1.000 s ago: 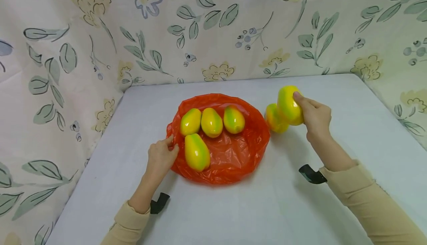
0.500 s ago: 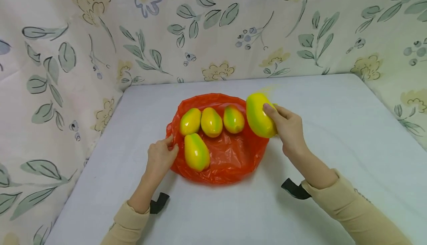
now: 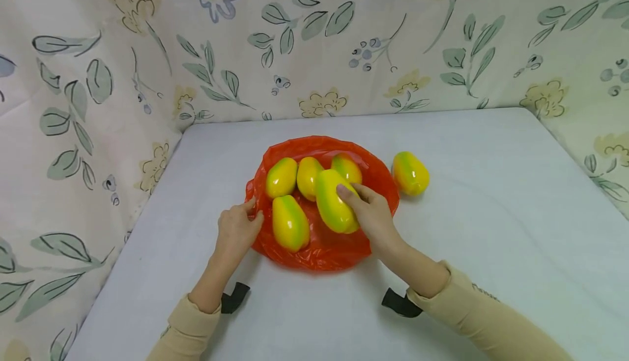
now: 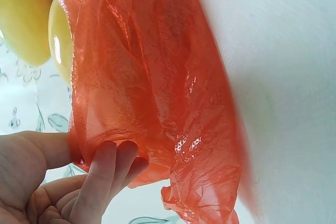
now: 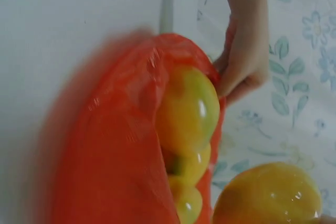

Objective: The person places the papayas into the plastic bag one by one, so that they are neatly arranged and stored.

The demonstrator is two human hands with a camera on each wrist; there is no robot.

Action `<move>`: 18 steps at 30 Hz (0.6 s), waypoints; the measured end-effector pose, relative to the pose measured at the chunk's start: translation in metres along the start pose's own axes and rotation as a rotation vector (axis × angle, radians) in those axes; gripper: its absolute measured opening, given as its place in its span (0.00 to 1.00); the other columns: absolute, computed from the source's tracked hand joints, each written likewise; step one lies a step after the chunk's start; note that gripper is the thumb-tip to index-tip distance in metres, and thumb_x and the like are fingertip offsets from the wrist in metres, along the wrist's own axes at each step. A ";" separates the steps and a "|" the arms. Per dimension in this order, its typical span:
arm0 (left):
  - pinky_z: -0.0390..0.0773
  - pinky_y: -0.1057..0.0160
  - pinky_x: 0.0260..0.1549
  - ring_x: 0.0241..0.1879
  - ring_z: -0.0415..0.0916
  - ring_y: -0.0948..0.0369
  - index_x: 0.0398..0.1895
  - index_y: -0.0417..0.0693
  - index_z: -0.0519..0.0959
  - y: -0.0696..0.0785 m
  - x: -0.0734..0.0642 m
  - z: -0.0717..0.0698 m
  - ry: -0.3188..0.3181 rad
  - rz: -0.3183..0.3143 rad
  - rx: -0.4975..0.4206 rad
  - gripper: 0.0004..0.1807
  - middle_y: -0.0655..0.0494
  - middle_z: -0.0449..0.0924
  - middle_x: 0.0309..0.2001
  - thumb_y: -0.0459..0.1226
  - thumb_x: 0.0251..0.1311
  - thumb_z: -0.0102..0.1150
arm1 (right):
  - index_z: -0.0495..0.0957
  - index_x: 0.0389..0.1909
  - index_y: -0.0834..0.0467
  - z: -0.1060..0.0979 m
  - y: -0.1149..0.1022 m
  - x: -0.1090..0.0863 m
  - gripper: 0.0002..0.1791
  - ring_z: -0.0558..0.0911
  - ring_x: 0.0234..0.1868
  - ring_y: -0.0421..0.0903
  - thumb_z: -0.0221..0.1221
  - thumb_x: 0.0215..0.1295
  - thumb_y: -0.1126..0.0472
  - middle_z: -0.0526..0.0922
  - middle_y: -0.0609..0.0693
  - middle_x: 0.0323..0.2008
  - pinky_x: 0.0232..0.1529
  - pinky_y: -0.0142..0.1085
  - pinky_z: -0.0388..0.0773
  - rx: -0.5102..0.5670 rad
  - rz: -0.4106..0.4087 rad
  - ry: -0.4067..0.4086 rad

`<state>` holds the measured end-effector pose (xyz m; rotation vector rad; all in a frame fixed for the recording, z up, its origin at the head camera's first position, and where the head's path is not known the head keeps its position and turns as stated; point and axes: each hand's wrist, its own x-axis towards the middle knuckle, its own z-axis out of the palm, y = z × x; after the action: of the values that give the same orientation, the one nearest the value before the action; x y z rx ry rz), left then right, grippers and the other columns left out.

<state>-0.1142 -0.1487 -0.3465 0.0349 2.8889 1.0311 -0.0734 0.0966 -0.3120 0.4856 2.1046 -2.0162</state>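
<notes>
A red plastic bag stands wide open in the middle of the table, with several yellow-green papayas lying inside. My left hand pinches the bag's left rim; in the left wrist view the thumb goes behind the rim and the fingers lie on the outer side. Over the bag's opening, my right hand grips another papaya, held above the ones in the bag and partly covering two of them. In the right wrist view this held papaya shows at the bottom edge, outside the rim.
One loose papaya lies on the white table, just right of the bag. A floral cloth hangs behind the table and along its left side. Black straps stick out at both wrists.
My right hand has carried a papaya from beside the loose one leftward and down over the bag. The loose papaya is now in full view. My left hand keeps its place on the rim.
</notes>
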 end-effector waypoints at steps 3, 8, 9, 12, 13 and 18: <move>0.73 0.67 0.20 0.13 0.66 0.57 0.64 0.33 0.69 0.000 0.000 0.000 0.002 -0.001 0.000 0.26 0.49 0.73 0.19 0.33 0.63 0.56 | 0.62 0.71 0.60 0.009 0.008 0.000 0.34 0.69 0.57 0.53 0.54 0.70 0.47 0.70 0.57 0.60 0.59 0.46 0.71 -0.006 -0.005 -0.002; 0.73 0.67 0.20 0.12 0.66 0.58 0.65 0.33 0.69 0.000 -0.001 0.000 0.000 -0.010 -0.005 0.26 0.49 0.72 0.18 0.33 0.64 0.56 | 0.63 0.70 0.62 0.020 0.021 0.001 0.33 0.70 0.56 0.54 0.54 0.71 0.48 0.72 0.58 0.58 0.60 0.48 0.70 -0.003 -0.012 -0.009; 0.73 0.67 0.19 0.12 0.66 0.58 0.65 0.33 0.69 0.000 -0.001 0.000 0.000 -0.011 -0.005 0.26 0.50 0.72 0.18 0.33 0.64 0.56 | 0.63 0.70 0.62 0.022 0.023 0.002 0.33 0.70 0.57 0.54 0.53 0.71 0.48 0.71 0.58 0.58 0.60 0.48 0.70 -0.007 -0.012 -0.008; 0.72 0.68 0.18 0.12 0.65 0.57 0.65 0.34 0.69 -0.001 0.000 0.000 0.000 -0.003 0.001 0.26 0.50 0.70 0.17 0.33 0.64 0.55 | 0.62 0.70 0.63 0.026 0.028 0.003 0.33 0.69 0.58 0.55 0.53 0.71 0.48 0.70 0.59 0.60 0.62 0.49 0.68 -0.019 -0.010 0.004; 0.71 0.68 0.18 0.12 0.65 0.57 0.65 0.34 0.69 -0.002 0.000 0.000 0.001 0.002 0.002 0.26 0.50 0.70 0.17 0.33 0.64 0.55 | 0.62 0.70 0.63 0.027 0.029 0.003 0.34 0.69 0.58 0.55 0.53 0.71 0.48 0.70 0.59 0.61 0.62 0.50 0.67 -0.024 -0.008 0.008; 0.70 0.68 0.18 0.12 0.64 0.57 0.65 0.34 0.69 -0.003 0.000 0.000 -0.006 0.011 0.004 0.26 0.51 0.69 0.16 0.33 0.64 0.55 | 0.59 0.71 0.64 0.033 0.036 0.005 0.34 0.67 0.61 0.56 0.51 0.72 0.47 0.67 0.60 0.64 0.65 0.52 0.63 -0.050 0.021 0.020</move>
<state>-0.1146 -0.1512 -0.3480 0.0535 2.8889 1.0246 -0.0677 0.0655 -0.3489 0.5193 2.1462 -1.9508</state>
